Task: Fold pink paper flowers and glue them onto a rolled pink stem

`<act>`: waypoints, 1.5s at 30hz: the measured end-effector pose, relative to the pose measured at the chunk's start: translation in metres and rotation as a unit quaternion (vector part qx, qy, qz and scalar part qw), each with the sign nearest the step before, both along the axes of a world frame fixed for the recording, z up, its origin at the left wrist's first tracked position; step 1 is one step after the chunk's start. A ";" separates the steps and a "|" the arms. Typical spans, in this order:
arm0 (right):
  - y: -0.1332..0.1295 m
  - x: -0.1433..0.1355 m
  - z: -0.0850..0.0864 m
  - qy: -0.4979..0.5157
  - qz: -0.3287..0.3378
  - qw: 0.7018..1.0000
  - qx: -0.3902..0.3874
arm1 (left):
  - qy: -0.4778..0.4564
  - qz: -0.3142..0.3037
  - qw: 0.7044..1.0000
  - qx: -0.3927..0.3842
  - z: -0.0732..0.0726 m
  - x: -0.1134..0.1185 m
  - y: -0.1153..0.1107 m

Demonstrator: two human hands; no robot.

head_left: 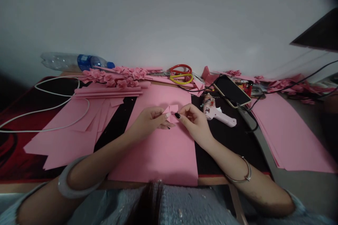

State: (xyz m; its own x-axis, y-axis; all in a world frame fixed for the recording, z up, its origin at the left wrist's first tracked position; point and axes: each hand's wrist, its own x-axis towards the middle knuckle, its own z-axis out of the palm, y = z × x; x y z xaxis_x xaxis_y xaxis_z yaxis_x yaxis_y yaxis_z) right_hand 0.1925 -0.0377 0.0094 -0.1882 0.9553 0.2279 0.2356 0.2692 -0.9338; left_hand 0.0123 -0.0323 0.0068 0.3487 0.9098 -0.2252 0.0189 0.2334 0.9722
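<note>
A small folded piece of pink paper (173,108) is held up between my two hands, its creases and a squarish fold showing. My left hand (151,117) grips its left side between thumb and fingers. On the right side, my right hand (194,119) pinches it with the thumb, which has a dark nail, against fingers partly hidden behind. Beneath both hands lies a large pink paper sheet (161,154) on the dark mat. A pale glue gun (220,115) rests on the mat just right of my right hand.
Loose pink sheets (68,137) and rolled paper lie left, under a white cable (37,132). Folded paper flowers (116,77), scissors (181,74) and a plastic bottle (68,62) line the wall. A phone (232,90) and black cords sit right, beyond them more pink sheets (295,137).
</note>
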 end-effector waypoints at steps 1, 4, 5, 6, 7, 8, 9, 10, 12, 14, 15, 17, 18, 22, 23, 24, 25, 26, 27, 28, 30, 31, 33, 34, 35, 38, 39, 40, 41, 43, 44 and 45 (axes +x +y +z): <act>0.000 0.000 -0.001 -0.010 -0.001 1.000 0.002 | -0.006 0.001 1.000 -0.007 0.000 0.000 0.000; 0.000 0.000 -0.003 -0.034 -0.009 0.999 0.007 | -0.021 -0.002 0.999 -0.032 0.002 0.001 0.000; 0.001 0.001 -0.004 -0.039 -0.013 0.999 0.009 | -0.027 -0.006 0.999 -0.039 0.002 0.001 0.000; 0.001 0.001 -0.004 -0.041 -0.016 0.999 0.013 | -0.032 -0.010 0.998 -0.045 0.003 0.001 0.000; 0.001 0.002 -0.005 -0.043 -0.020 0.999 0.018 | -0.037 -0.015 0.998 -0.051 0.004 0.001 0.000; 0.001 0.002 -0.006 -0.044 -0.024 0.998 0.026 | -0.041 -0.019 0.997 -0.057 0.004 0.001 0.000; 0.002 0.003 -0.006 -0.046 -0.026 0.998 0.033 | -0.044 -0.023 0.997 -0.062 0.004 0.000 0.000; 0.002 0.003 -0.007 -0.048 -0.028 0.998 0.040 | -0.047 -0.028 0.996 -0.065 0.003 0.000 0.000; 0.003 0.003 -0.007 -0.054 -0.028 0.997 0.049 | -0.048 -0.034 0.996 -0.068 0.003 -0.001 0.000; 0.003 0.002 -0.006 -0.057 -0.029 0.996 0.059 | -0.045 -0.032 0.996 -0.069 0.002 -0.001 0.000; 0.003 0.002 -0.005 -0.059 -0.030 0.996 0.066 | -0.044 -0.030 0.996 -0.070 0.003 0.000 -0.001; 0.002 0.001 -0.003 -0.062 -0.029 0.994 0.086 | -0.044 -0.022 0.996 -0.075 0.004 0.000 -0.001; 0.002 0.001 -0.002 -0.064 -0.024 0.993 0.096 | -0.045 -0.018 0.996 -0.078 0.005 0.001 -0.001; -0.001 0.000 0.002 -0.069 -0.001 0.989 0.131 | -0.044 -0.006 0.995 -0.084 0.006 0.001 0.000; -0.001 0.000 0.003 -0.069 0.001 0.988 0.135 | -0.044 -0.003 0.995 -0.084 0.005 0.001 0.000; -0.002 0.000 0.003 -0.071 0.002 0.988 0.136 | -0.044 -0.002 0.995 -0.085 0.005 0.001 0.000; -0.002 0.000 0.003 -0.073 0.003 0.988 0.136 | -0.044 0.000 0.995 -0.085 0.005 0.001 0.000; -0.002 -0.001 0.003 -0.075 0.004 0.988 0.136 | -0.044 0.000 0.995 -0.085 0.004 0.001 0.001; -0.002 -0.001 0.003 -0.078 0.006 0.987 0.137 | -0.043 0.001 0.995 -0.086 0.004 0.001 0.001; -0.002 -0.001 0.002 -0.080 0.009 0.987 0.139 | -0.041 0.001 0.995 -0.086 0.004 0.001 0.001; -0.001 -0.001 0.002 -0.081 0.012 0.986 0.143 | -0.037 0.001 0.996 -0.086 0.005 0.001 0.000; -0.001 -0.001 0.002 -0.081 0.012 0.986 0.142 | -0.034 0.002 0.996 -0.085 0.006 0.001 0.000; -0.002 -0.001 0.003 -0.082 0.010 0.987 0.136 | -0.025 0.002 0.996 -0.085 0.008 0.002 0.000; -0.002 -0.001 0.003 -0.084 0.007 0.987 0.133 | -0.020 0.001 0.996 -0.083 0.008 0.002 -0.001; -0.002 -0.001 0.003 -0.086 0.004 0.988 0.131 | -0.015 -0.001 0.997 -0.081 0.009 0.002 -0.001; -0.003 -0.001 0.004 -0.094 0.002 0.987 0.127 | -0.006 -0.008 0.997 -0.074 0.009 0.002 -0.001; -0.003 -0.001 0.004 -0.096 0.004 0.988 0.124 | -0.005 -0.009 0.997 -0.072 0.008 0.001 0.000; -0.003 -0.001 0.004 -0.098 0.008 0.988 0.121 | -0.004 -0.009 0.997 -0.071 0.008 0.001 0.000; -0.003 -0.001 0.004 -0.099 0.011 0.988 0.119 | -0.002 -0.009 0.998 -0.070 0.007 0.001 0.000; -0.003 -0.001 0.005 -0.099 0.018 0.987 0.123 | 0.001 -0.007 0.998 -0.066 0.006 0.001 0.001; -0.003 -0.001 0.005 -0.098 0.021 0.987 0.128 | 0.001 -0.005 0.998 -0.063 0.005 0.000 0.001; -0.004 -0.001 0.006 -0.098 0.022 0.986 0.134 | 0.000 -0.003 0.998 -0.060 0.005 0.000 0.002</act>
